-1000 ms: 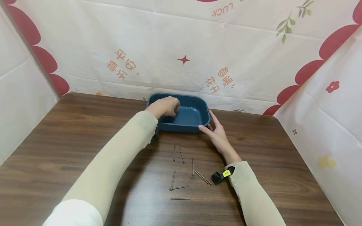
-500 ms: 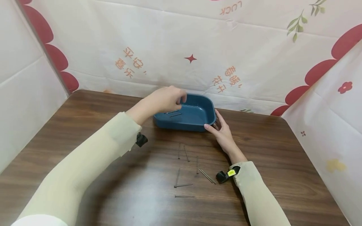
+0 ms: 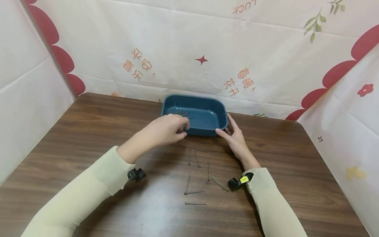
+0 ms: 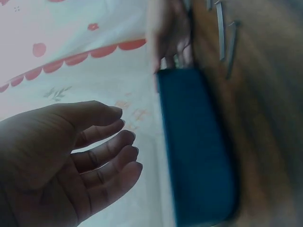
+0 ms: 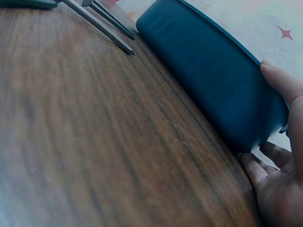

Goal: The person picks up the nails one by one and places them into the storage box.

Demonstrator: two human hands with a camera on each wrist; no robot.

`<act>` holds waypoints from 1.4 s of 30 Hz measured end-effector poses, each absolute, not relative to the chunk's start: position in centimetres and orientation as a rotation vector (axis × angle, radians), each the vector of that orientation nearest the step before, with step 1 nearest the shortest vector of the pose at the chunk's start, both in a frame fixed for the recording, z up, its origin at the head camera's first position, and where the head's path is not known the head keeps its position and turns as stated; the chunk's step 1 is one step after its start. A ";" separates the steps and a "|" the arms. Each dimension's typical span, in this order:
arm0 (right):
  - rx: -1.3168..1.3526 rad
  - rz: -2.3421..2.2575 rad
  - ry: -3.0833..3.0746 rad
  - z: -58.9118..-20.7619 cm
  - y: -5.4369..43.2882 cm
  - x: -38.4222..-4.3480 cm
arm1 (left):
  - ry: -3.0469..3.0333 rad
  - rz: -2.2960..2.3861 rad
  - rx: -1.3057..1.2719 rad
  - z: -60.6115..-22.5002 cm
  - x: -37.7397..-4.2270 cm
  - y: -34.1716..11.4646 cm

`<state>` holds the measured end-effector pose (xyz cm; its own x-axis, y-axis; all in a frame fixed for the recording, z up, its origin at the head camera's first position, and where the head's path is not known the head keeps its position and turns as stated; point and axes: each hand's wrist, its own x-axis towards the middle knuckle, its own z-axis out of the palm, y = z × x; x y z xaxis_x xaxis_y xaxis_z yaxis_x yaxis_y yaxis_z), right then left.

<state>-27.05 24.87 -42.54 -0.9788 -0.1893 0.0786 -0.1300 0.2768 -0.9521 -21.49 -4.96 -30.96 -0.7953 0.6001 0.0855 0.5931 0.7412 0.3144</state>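
A blue plastic box [image 3: 204, 120] stands at the back of the table, with several steel nails [image 3: 183, 113] lying in its left part. My right hand [image 3: 235, 140] grips the box's right end, thumb at the front rim and fingers round the side. In front of the box's left half, my left hand [image 3: 165, 130] is raised and covers part of the front wall. The left wrist view shows that hand [image 4: 61, 161] with loosely bent fingers and nothing between them. More nails lie scattered on the table, one nail [image 3: 195, 203] nearest me.
Behind the box hangs a white printed cloth [image 3: 177, 59], and similar cloth closes off both sides. The wooden table [image 3: 118, 115] runs right up to it. A black wrist camera [image 3: 237, 182] sits by the right cuff, close to a pair of nails [image 3: 219, 183].
My left hand has come out of the box, back toward me and left, uncovering the nails inside. The right hand keeps its grip. The head view has shifted slightly.
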 end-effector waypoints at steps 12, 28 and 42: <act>-0.302 -1.837 2.474 -42.5 25.0 -26.9 | 2.742 0.475 1.147 -35.1 -20.5 -4.1; -0.303 -1.849 2.468 -42.4 24.6 -26.5 | 2.567 0.367 1.357 -36.9 -20.8 -2.5; -0.297 -1.833 2.490 -42.5 24.6 -26.5 | 2.581 0.301 1.424 -37.6 -21.1 -2.5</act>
